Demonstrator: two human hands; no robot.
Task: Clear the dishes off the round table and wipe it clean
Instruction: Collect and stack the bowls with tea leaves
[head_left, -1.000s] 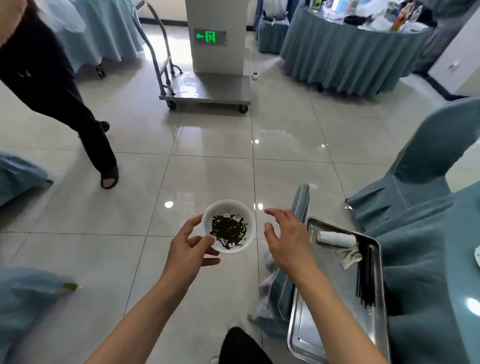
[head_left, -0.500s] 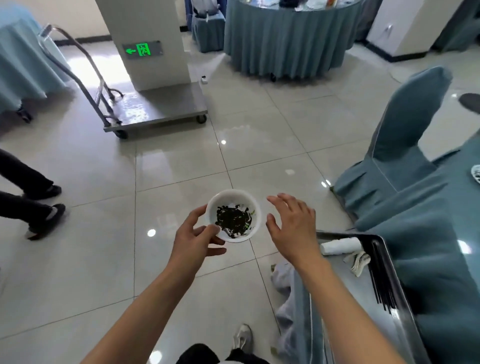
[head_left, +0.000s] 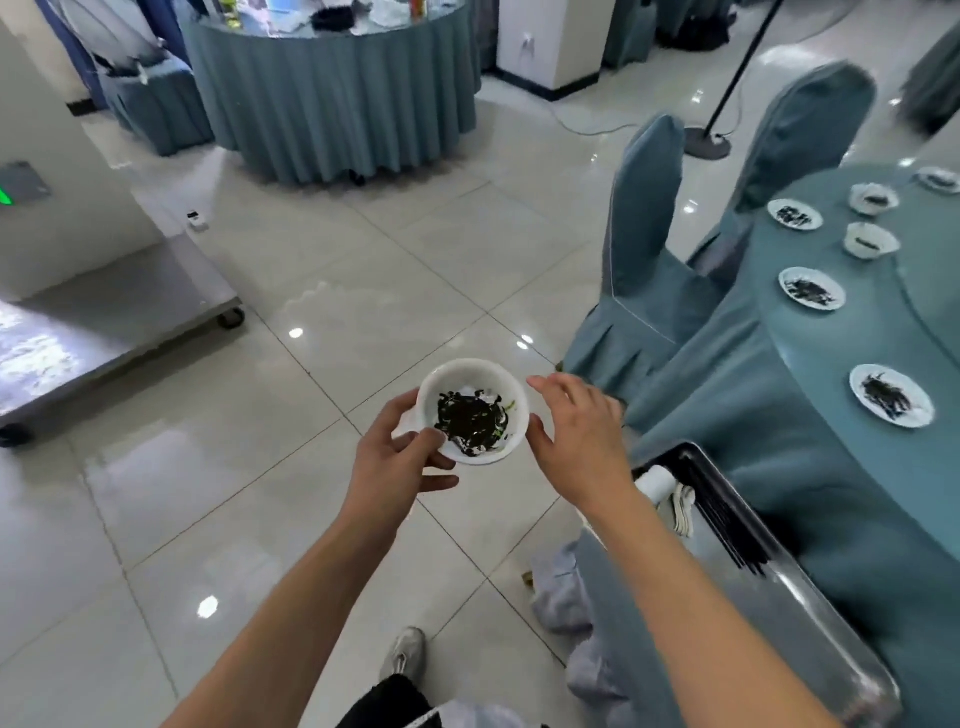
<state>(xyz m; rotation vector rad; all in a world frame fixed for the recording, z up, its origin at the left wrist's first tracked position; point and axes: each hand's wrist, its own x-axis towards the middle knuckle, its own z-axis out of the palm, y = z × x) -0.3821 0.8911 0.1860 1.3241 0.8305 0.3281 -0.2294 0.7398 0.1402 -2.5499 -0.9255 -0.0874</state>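
Head view: left hand (head_left: 397, 462) grips a white bowl (head_left: 471, 410) by its near rim, thumb on the edge and fingers under; dark leafy scraps lie inside. Right hand (head_left: 579, 436) hovers just beside the bowl's right rim, fingers spread and relaxed, holding nothing; whether the thumb touches the rim cannot be told. Bowl is held over the floor, off the round table (head_left: 852, 332). At right, near the forearm, a metal tray (head_left: 810, 613) carries a rolled towel (head_left: 655, 480) and dark chopsticks (head_left: 722, 519). On the table remain at least three plates (head_left: 891, 396) with dark scraps and a few small cups (head_left: 870, 241). Judgement: clearing is early to midway; most dishes still to lift, wiping not yet begun.
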